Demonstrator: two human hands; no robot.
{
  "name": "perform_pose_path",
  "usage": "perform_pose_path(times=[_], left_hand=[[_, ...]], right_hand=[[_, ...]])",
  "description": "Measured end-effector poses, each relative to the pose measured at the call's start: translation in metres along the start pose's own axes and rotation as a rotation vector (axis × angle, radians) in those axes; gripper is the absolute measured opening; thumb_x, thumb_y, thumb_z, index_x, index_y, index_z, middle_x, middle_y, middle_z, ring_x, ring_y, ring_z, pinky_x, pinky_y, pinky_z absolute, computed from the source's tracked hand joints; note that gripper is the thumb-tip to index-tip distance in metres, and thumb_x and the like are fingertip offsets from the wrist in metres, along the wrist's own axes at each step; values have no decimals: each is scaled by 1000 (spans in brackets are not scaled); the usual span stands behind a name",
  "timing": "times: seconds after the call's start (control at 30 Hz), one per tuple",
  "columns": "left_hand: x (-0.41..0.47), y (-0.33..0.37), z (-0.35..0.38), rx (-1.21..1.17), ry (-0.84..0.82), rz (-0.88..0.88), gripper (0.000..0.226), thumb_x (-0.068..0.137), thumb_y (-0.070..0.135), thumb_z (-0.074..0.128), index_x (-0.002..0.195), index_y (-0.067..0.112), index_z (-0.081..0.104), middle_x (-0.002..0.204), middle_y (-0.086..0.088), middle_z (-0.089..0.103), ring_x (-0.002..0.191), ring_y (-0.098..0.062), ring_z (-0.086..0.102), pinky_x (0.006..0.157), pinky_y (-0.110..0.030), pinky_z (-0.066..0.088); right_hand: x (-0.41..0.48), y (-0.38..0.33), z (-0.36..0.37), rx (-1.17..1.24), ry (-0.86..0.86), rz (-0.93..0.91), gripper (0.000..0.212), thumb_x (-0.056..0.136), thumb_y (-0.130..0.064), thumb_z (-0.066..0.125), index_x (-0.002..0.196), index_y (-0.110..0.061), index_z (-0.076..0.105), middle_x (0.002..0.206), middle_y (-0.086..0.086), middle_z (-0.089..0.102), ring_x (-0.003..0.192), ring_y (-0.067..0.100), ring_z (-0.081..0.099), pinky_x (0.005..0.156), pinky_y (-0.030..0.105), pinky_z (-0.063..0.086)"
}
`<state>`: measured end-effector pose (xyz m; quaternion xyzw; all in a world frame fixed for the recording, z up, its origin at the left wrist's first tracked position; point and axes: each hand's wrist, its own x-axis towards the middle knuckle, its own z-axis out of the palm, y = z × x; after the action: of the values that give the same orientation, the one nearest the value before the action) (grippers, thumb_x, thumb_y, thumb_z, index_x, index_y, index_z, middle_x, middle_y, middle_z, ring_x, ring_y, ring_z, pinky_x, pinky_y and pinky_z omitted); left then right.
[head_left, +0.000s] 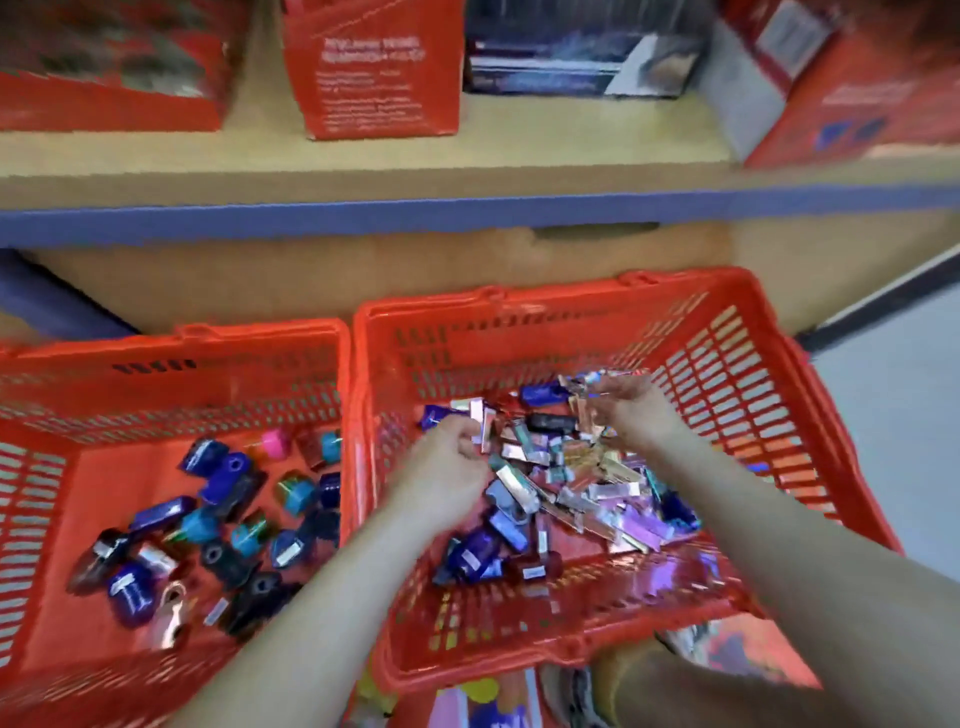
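As both of your forearms reach down into the right basket (519, 307), your hands sit at opposite edges of the heap of small packets (576, 483) that covers its floor. Your left hand (454, 452) is at the near-left edge of the heap with its fingers curled inward. A pale pink packet (487, 434) stands right at the fingertips, but motion blur hides whether they pinch it or only touch it. Your right hand (631, 402) is farther back, near the basket's far wall. Its fingers are curled round a few shiny foil packets (586, 383), held just above the heap.

The heap is a loose mix of pink, lilac, silver and copper-coloured wrappers lying at all angles, with some dark blue pieces among them. It spreads from the middle of the basket toward its right wall.

The left basket (182, 338), also of red plastic mesh, stands just beside the right one with their rims touching. It holds chunkier blue and teal pieces (228, 519) scattered over its floor, with one bright pink piece (272, 442) near the back.

Behind both baskets is a cardboard panel (311, 280). Above it runs a shelf (363, 171) with a blue front edge, carrying red boxes (374, 67) and a dark box (571, 52).
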<state>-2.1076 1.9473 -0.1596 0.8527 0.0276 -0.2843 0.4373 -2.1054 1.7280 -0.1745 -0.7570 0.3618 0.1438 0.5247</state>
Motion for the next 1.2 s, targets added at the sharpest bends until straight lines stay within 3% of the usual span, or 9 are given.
perform_pose_path(times=[0.1,0.23,0.4,0.53,0.73,0.8,0.9,1.03,1.2], left_hand=[[24,-3,22,355,-37,-24,47,86,10,54,133,18,52,133,-5,58,124,-25,53,100,-30,41],[61,-12,34,629,-113,-81,54,86,12,53,139,10,44,143,-10,46,129,-31,47,106,-32,37],[108,-40,45,861,-145,-91,60,88,8,48,146,10,29,151,-8,27,141,-34,25,117,-41,26],[130,-60,49,944,-185,-104,76,85,6,50,151,17,15,155,-6,20,142,-34,18,112,-43,33],[132,-66,60,907,-73,-59,44,91,8,48,133,15,38,130,-11,53,119,-34,53,94,-41,47],[131,-62,63,790,-20,0,39,89,5,51,127,11,46,126,-13,52,111,-34,59,91,-41,48],[135,-42,69,635,25,214,40,82,-4,51,118,13,53,115,-9,52,102,-33,60,88,-40,48],[154,-25,80,851,-63,304,67,83,-5,52,139,31,45,126,-5,49,113,-32,52,93,-42,50],[164,-28,83,968,-32,232,41,90,16,62,130,25,54,124,-6,55,112,-30,56,88,-37,50]], right_hand=[[26,31,1,-292,-31,-74,33,94,2,49,124,-1,60,103,11,68,90,27,64,67,17,43],[50,51,20,-637,-168,-197,54,88,-1,50,140,-12,46,131,19,60,112,34,61,88,34,48],[77,66,44,-810,-254,-329,75,84,-5,49,151,-28,25,160,3,24,140,27,36,101,47,45],[98,71,50,-869,-218,-368,73,87,-17,54,151,-28,22,161,6,16,123,36,53,95,50,48],[110,63,51,-962,-96,-332,62,90,-47,56,143,-28,30,128,11,46,100,34,63,72,39,53],[107,58,53,-973,-53,-297,51,90,-43,58,134,-26,37,126,10,44,94,34,63,64,36,48],[103,62,56,-1067,-8,-257,43,91,-22,59,129,-23,38,139,11,35,93,34,64,69,44,50],[106,72,51,-1135,-68,-327,79,88,-14,60,150,-32,15,159,4,16,109,32,61,64,38,45],[113,69,45,-1074,-112,-334,76,81,-20,68,145,-36,29,142,5,36,113,33,57,77,40,49]])
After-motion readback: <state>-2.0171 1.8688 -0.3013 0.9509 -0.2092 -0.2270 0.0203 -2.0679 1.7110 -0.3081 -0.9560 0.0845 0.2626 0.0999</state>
